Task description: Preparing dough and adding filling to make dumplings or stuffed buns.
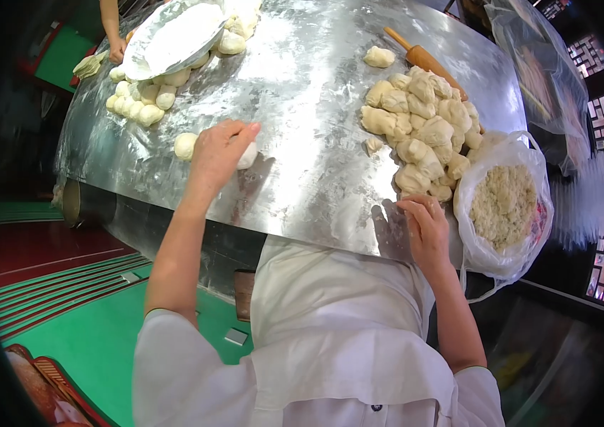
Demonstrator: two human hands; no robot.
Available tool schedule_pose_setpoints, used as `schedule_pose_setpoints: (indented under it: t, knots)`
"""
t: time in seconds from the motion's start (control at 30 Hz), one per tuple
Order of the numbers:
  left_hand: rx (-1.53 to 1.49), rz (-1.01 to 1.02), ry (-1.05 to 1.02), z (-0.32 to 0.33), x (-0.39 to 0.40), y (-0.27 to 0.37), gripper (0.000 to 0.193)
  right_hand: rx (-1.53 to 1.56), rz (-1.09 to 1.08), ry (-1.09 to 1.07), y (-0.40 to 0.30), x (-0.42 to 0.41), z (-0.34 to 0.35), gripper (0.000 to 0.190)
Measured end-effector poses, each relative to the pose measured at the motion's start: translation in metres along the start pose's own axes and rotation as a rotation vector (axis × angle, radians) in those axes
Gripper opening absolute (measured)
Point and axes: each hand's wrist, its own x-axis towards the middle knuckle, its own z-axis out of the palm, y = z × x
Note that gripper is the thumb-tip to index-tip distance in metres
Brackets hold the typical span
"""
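Observation:
My left hand (222,151) is over a white dough ball (247,156) on the metal tabletop (302,176); its palm side is hidden, so I cannot tell whether it grips the ball. Another dough ball (185,146) sits just left of the hand. Near the table's front edge, my right hand (423,227) has bent fingers, its fingertips beside the lower end of a heap of dough pieces (430,128). No object shows in it. A small dough scrap (373,145) lies left of the heap. To the right of this hand, an open plastic bag (502,208) holds a pale crumbly mass.
Behind the heap lies a wooden rolling pin (432,66), with a lone dough lump (379,56) beside it. At the back left, a plastic-lined basin of white flour (174,40) stands among rounded dough balls (150,114). Another person's hand (117,50) is next to it.

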Motion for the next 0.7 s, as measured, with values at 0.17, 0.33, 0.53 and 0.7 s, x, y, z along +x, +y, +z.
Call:
schedule_pose_setpoints:
  t: [0.17,0.33,0.53,0.7]
  knots:
    - [0.71,0.247,-0.039,-0.009,0.012,-0.034,0.036,0.008,0.073,0.077,0.006,-0.014,-0.011,0.023]
    - [0.441,0.326,0.073,0.011,0.0,0.005,0.03,-0.095,0.147,0.153,0.023,-0.041,-0.019,0.025]
    - [0.119,0.516,-0.019,0.116,0.038,0.061,0.03,-0.146,0.243,0.215,0.042,-0.057,-0.002,0.028]
    - [0.38,0.628,-0.007,0.187,0.06,0.08,0.037,-0.124,0.249,0.211,0.04,-0.057,0.0,0.03]
